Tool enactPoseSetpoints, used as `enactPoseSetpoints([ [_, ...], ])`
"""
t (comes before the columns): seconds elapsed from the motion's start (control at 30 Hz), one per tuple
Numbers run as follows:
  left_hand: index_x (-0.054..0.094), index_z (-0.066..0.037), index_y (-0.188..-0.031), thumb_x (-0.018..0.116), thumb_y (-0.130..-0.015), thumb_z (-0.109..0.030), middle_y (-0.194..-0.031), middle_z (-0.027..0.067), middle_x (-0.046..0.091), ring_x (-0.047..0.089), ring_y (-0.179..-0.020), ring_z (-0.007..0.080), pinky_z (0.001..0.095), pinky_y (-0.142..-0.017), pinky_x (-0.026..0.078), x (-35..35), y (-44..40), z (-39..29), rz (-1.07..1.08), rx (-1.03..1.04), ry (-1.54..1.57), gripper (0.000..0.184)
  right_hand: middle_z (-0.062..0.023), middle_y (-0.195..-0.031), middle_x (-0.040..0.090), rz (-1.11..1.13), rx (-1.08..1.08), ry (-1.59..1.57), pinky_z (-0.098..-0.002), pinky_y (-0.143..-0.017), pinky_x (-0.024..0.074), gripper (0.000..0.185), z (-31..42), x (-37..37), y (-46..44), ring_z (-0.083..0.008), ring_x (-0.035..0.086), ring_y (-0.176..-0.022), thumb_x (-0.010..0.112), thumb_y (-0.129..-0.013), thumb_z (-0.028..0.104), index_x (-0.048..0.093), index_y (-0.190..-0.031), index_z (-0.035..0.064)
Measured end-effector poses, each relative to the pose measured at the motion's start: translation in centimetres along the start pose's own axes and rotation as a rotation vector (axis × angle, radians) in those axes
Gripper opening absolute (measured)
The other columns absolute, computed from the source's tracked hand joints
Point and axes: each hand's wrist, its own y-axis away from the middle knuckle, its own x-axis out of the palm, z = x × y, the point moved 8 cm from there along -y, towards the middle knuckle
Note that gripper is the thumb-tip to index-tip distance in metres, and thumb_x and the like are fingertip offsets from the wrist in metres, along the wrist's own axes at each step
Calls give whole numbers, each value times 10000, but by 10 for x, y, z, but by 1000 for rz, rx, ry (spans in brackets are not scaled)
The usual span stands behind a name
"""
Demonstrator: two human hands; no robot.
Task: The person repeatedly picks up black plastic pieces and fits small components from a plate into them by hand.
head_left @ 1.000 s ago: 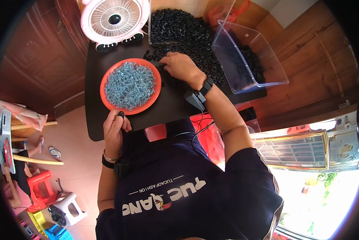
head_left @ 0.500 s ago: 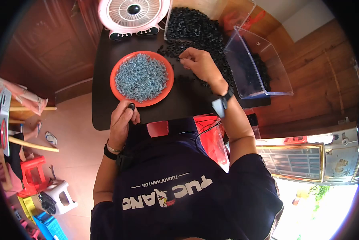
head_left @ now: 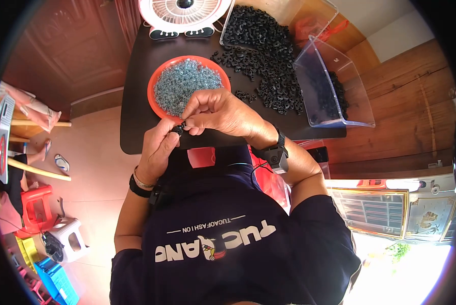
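Note:
My left hand (head_left: 156,147) is closed on a small black plastic part (head_left: 177,129) at the table's front edge. My right hand (head_left: 220,114) meets it there, thumb and fingers pinched together right against that part. What the right fingertips hold, if anything, is too small and covered to make out. Just beyond both hands is an orange-red plate (head_left: 152,90) heaped with small silvery metal pieces (head_left: 187,81), which look like screws. The right hand overlaps the plate's near right rim.
Many small black parts (head_left: 273,76) are spread over the dark table (head_left: 136,122), spilling from a clear bin (head_left: 229,23). Another clear bin (head_left: 314,96) lies at the right. A pink and white fan (head_left: 185,18) stands at the back. Stools (head_left: 70,239) are on the floor at left.
My right hand has moved from the pile of black parts, leftward and nearer, to my left hand. The left hand keeps its black part. The whole view has shifted slightly.

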Motion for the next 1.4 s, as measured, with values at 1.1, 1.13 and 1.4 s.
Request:
enactPoseSetpoints([
  [1.1, 584, 71, -1076, 507, -977, -280, -861, 150, 607, 558, -727, 234, 317, -677, 442, 11, 5, -32, 209, 102, -22, 372, -49, -806, 662, 242, -132, 444, -280, -685, 509, 156, 49, 29, 16, -126, 639, -745, 648, -828, -20, 614, -970, 36],
  [1.13, 581, 74, -1081, 506, -977, -269, -864, 155, 606, 561, -729, 241, 320, -678, 444, 10, 4, -37, 203, 114, -56, 366, -65, -787, 668, 213, -119, 473, -296, -671, 511, 148, 52, 30, 16, -155, 652, -735, 640, -813, -17, 620, -949, 37],
  [1.4, 574, 66, -1010, 476, -989, -310, -712, 42, 502, 440, -605, 121, 283, -556, 356, 11, 7, -37, -100, 266, -275, 390, -146, -749, 662, 20, -406, 915, -409, -625, 526, 151, 68, 41, 16, -339, 668, -706, 621, -747, -26, 585, -887, 18],
])
